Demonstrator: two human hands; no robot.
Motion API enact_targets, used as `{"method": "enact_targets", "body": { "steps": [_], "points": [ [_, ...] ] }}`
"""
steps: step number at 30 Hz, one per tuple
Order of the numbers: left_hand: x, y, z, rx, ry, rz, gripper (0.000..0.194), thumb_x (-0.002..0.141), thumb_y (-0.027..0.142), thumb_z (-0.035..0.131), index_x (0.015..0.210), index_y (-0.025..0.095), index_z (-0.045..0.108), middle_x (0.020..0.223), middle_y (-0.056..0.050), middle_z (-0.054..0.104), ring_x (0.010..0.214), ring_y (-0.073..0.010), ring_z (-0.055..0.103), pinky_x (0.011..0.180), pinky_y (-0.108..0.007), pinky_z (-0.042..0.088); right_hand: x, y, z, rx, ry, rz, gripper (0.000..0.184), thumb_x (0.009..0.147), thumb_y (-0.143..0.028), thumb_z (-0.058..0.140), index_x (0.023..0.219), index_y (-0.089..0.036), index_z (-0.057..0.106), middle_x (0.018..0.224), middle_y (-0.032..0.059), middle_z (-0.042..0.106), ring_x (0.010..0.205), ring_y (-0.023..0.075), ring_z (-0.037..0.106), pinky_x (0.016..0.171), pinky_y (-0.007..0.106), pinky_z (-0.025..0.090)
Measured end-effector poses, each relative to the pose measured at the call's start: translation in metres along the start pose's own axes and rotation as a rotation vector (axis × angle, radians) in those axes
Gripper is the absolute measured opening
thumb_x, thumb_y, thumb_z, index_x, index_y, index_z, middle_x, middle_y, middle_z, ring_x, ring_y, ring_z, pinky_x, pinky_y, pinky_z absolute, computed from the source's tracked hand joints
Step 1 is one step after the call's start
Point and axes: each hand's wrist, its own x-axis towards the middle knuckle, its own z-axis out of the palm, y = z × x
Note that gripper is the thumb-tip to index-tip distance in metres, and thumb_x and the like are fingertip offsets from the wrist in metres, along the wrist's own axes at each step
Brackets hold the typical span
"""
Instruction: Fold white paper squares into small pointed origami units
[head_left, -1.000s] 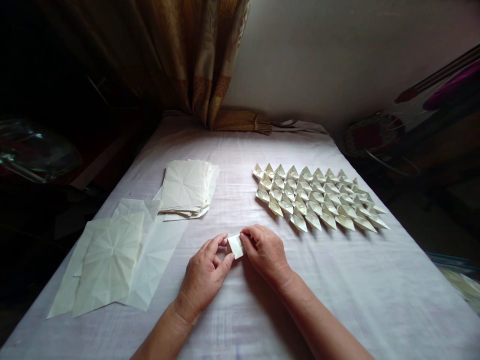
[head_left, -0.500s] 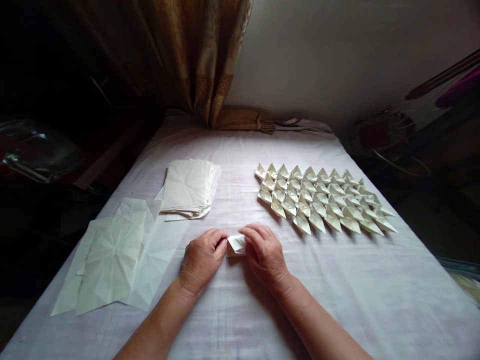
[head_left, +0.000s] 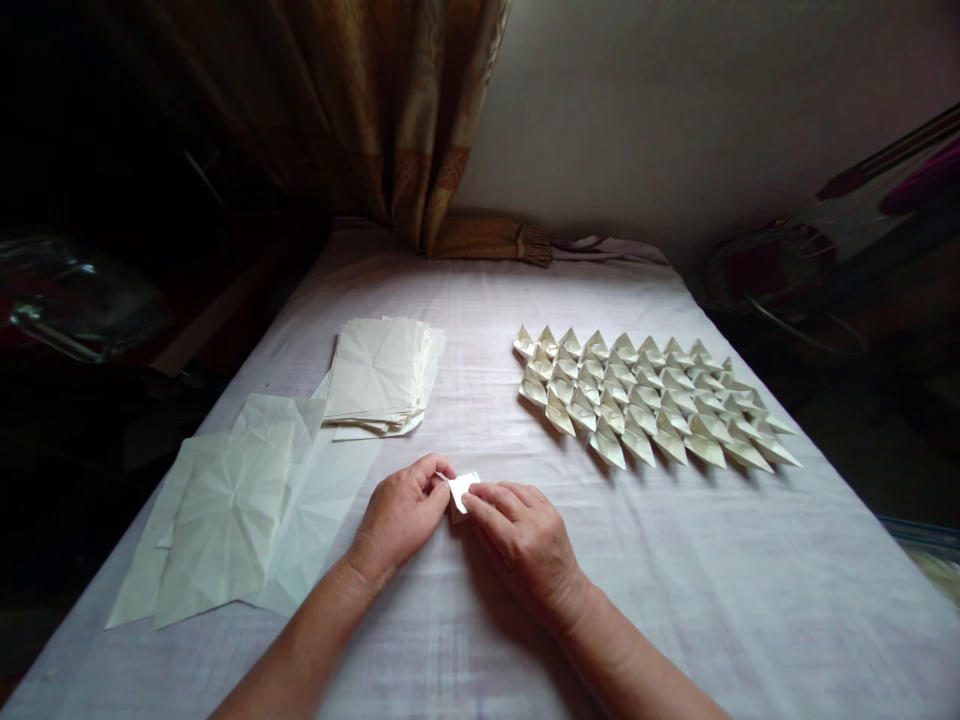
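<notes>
A small folded piece of white paper [head_left: 463,487] is held between my two hands over the cloth-covered table. My left hand [head_left: 405,510] pinches its left edge between thumb and fingers. From the right, my right hand [head_left: 521,540] closes its thumb and fingers on the paper's right side, and the fingers cover part of it. Beyond my right hand, rows of small folded paper boats [head_left: 645,400] stand close together. To the left of my hands lies a stack of creased paper sheets [head_left: 371,370], with more loose creased sheets [head_left: 229,510] nearer me.
A pale cloth [head_left: 480,290] covers the table. At its far edge hang gold-brown curtains [head_left: 420,150] beside a plain wall [head_left: 622,130]. A clear shiny object [head_left: 67,290] sits in the dark at the left. A dark reddish object [head_left: 776,265] is beyond the right edge.
My right hand has turned lower and its fingers now lie over the folded paper's right side. The paper is tilted and its upper flap shows flatter. My left hand keeps its pinch.
</notes>
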Motion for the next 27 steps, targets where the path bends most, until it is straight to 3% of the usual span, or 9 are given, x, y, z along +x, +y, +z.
{"method": "enact_targets", "body": {
  "steps": [6, 9, 11, 13, 17, 27],
  "points": [
    [-0.002, -0.008, -0.008, 0.195, 0.066, 0.072, 0.025, 0.087, 0.016, 0.044, 0.095, 0.023, 0.066, 0.076, 0.002, 0.072, 0.072, -0.0157, 0.066, 0.069, -0.025, 0.047, -0.002, -0.002, 0.003, -0.062, -0.105, -0.020, 0.016, 0.096, -0.018, 0.053, 0.099, -0.019, 0.068, 0.099, 0.0066, 0.071, 0.085, 0.0178, 0.059, 0.073, 0.030, 0.044],
    [-0.006, -0.023, -0.009, 0.288, 0.214, 0.361, 0.029, 0.087, 0.015, 0.046, 0.104, 0.022, 0.068, 0.101, -0.004, 0.073, 0.090, -0.0190, 0.067, 0.084, -0.031, 0.050, -0.003, -0.004, 0.004, -0.061, -0.112, -0.016, 0.016, 0.095, -0.018, 0.053, 0.099, -0.019, 0.068, 0.101, 0.0063, 0.071, 0.088, 0.0191, 0.058, 0.075, 0.031, 0.044],
    [-0.011, -0.032, -0.007, 0.340, 0.224, 0.627, 0.037, 0.087, 0.011, 0.046, 0.115, 0.022, 0.067, 0.118, -0.005, 0.069, 0.112, -0.0212, 0.061, 0.097, -0.035, 0.046, -0.003, -0.004, 0.005, -0.055, -0.110, -0.009, 0.016, 0.096, -0.018, 0.053, 0.100, -0.018, 0.068, 0.102, 0.0064, 0.071, 0.089, 0.0196, 0.058, 0.076, 0.031, 0.045],
    [-0.015, -0.039, -0.004, 0.415, 0.206, 0.758, 0.043, 0.087, 0.010, 0.046, 0.125, 0.024, 0.062, 0.128, -0.003, 0.066, 0.125, -0.0238, 0.052, 0.105, -0.041, 0.040, -0.003, -0.005, 0.005, -0.050, -0.115, -0.001, 0.017, 0.096, -0.018, 0.052, 0.103, -0.018, 0.068, 0.102, 0.0070, 0.071, 0.090, 0.0195, 0.058, 0.077, 0.031, 0.045],
    [-0.020, -0.043, -0.002, 0.519, 0.157, 0.784, 0.051, 0.087, 0.012, 0.048, 0.136, 0.025, 0.055, 0.135, -0.001, 0.061, 0.133, -0.0252, 0.045, 0.112, -0.047, 0.030, -0.005, -0.005, 0.005, -0.038, -0.127, 0.017, 0.020, 0.096, -0.018, 0.051, 0.106, -0.019, 0.068, 0.105, 0.0073, 0.070, 0.092, 0.0194, 0.058, 0.080, 0.031, 0.046],
    [-0.020, -0.047, -0.004, 0.661, 0.160, 0.802, 0.045, 0.094, 0.025, 0.047, 0.139, 0.027, 0.052, 0.141, 0.002, 0.056, 0.135, -0.0239, 0.044, 0.117, -0.043, 0.020, -0.011, -0.004, 0.000, -0.075, -0.170, 0.063, 0.024, 0.095, -0.024, 0.052, 0.113, -0.022, 0.068, 0.122, 0.0088, 0.067, 0.107, 0.0239, 0.056, 0.085, 0.036, 0.045]
  ]
}}
